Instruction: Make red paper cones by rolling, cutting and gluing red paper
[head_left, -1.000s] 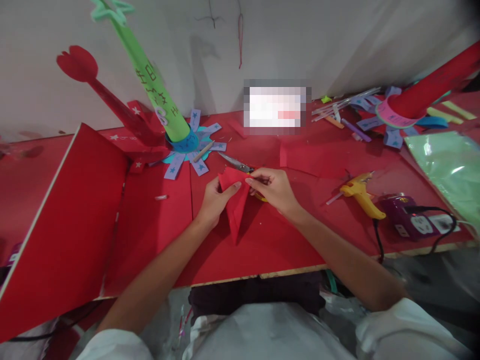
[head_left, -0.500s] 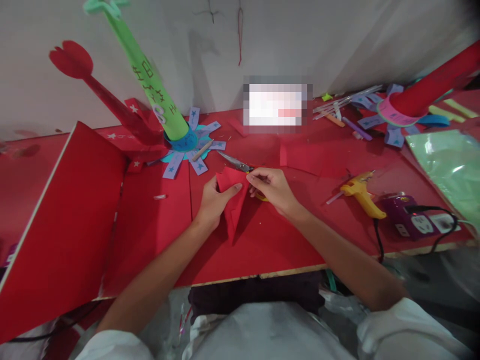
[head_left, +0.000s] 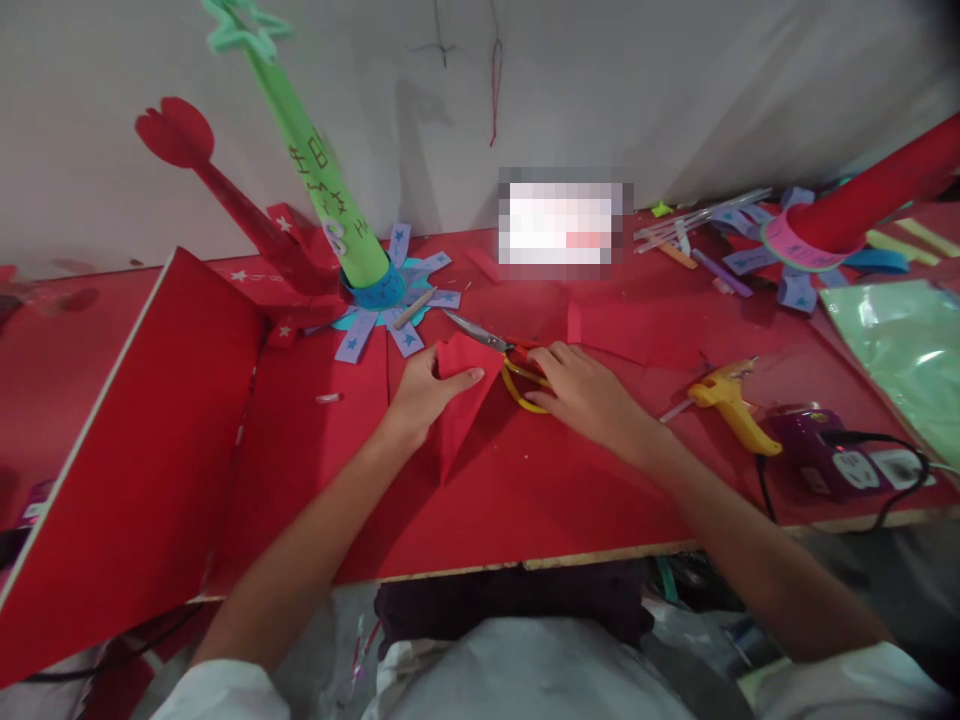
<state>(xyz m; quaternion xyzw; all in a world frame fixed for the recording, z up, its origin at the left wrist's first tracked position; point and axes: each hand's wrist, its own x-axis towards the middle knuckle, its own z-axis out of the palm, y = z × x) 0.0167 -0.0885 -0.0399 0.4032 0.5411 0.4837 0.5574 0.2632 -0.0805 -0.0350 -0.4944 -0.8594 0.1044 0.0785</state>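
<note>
My left hand (head_left: 420, 402) pinches a folded piece of red paper (head_left: 459, 425) between thumb and fingers. The paper narrows to a point toward me. Just beyond it, scissors (head_left: 486, 336) lie on the red table with their blades pointing to the far left. Their handles are red and yellow. My right hand (head_left: 589, 397) has its fingers curled around those handles, and part of the grip is hidden beneath the hand. Another flat red paper piece (head_left: 611, 330) lies behind my right hand.
A green paper tower (head_left: 337, 215) and a red paper flower (head_left: 225, 195) stand at the far left. A red board (head_left: 142, 450) rises at the left. On the right are a yellow glue gun (head_left: 733, 408), a purple power strip (head_left: 825, 450) and a red tube (head_left: 885, 190).
My right hand has let go of the folded paper's edge and moved right onto the scissors' handles. My left hand still holds the paper, slightly shifted left. The view has tilted slightly.
</note>
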